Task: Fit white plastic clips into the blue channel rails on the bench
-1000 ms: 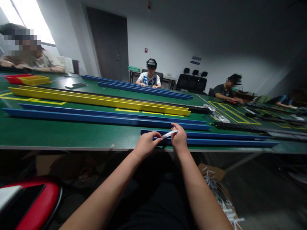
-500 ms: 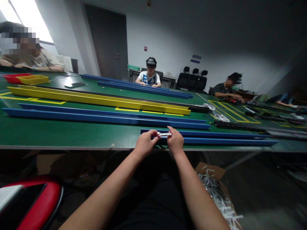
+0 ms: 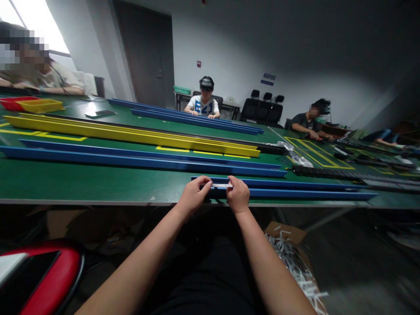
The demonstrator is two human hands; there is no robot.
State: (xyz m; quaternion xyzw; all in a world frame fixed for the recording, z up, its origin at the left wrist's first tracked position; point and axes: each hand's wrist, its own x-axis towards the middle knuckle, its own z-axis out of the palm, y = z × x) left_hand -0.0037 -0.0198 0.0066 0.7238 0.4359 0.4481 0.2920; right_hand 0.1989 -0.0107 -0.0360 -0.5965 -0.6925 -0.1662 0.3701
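Between my two hands stretches a short, thin white strip (image 3: 222, 186), held roughly level. My left hand (image 3: 194, 192) pinches its left end with thumb and fingers. At the other end, my right hand (image 3: 238, 193) is closed on the strip, its index finger raised along the top. Both hands are just above the near blue channel rail (image 3: 295, 192), close to the table's front edge. The rail runs off to the right, and my hands cover part of its left end. Whether the strip touches the rail I cannot tell.
Another blue rail (image 3: 131, 159) and a yellow rail (image 3: 131, 136) lie farther back on the green table (image 3: 98, 183). Red and yellow trays (image 3: 42, 106) sit at left. Below right, a cardboard box (image 3: 295, 262) holds white strip scraps. A red stool (image 3: 65, 271) stands lower left. Several people sit around.
My left hand has moved slightly left, and the white strip now looks straighter and flatter between my hands. My right hand has barely shifted. The view has turned a little.
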